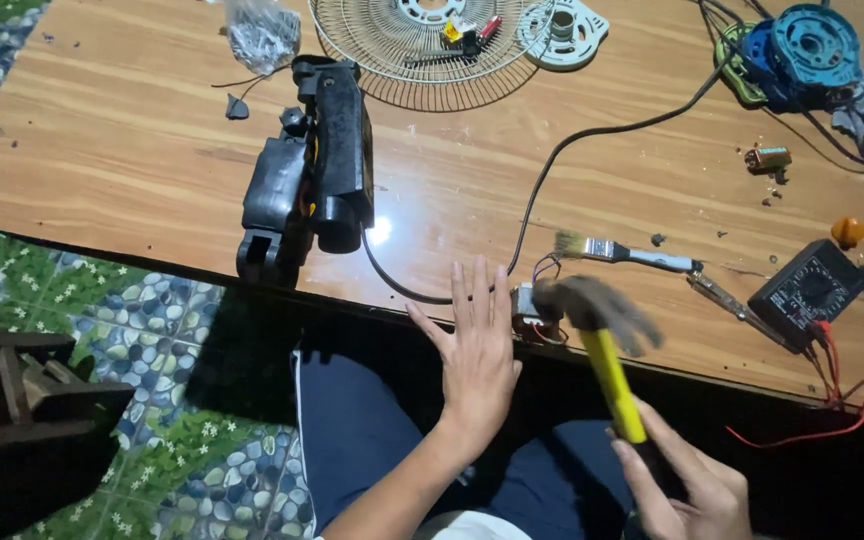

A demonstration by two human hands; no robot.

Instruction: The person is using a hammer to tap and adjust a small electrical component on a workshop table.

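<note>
down at the near edge of the glossy wooden desk (152, 170), gripping the yellow-handled hammer (607, 345) with the right hand (687, 490), fingers wrapping tight around the handle's lower end, steel head blurring just over the small metal part with coloured wires (532, 305). keeping the left hand (474, 350) flat and spread, fingers pointing away, holding nothing, lying just beside that part. sitting nearby: a small bristle paintbrush (617, 252), a black multimeter with red leads (810, 290), a black plastic housing (312, 170), a round wire fan grille (422, 50), a black cable (552, 165).
</note>
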